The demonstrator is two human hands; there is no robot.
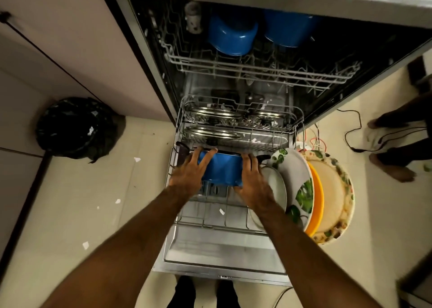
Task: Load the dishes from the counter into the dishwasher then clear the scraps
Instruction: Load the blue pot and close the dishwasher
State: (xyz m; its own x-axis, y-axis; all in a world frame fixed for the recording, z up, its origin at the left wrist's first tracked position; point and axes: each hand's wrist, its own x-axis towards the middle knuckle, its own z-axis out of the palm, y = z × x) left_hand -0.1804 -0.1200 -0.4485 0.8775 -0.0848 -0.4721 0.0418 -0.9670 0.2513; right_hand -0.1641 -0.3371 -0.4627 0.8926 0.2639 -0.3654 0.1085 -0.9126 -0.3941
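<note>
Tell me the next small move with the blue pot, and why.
Probably settle the blue pot onto the lower rack, then release: the left hand and right hand hold it in the gap between the steel lids behind and the plates at the right.

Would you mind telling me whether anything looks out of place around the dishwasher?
Yes: white scraps litter the floor left of the open dishwasher, outside the black bin, and one lies in the lower rack.
</note>
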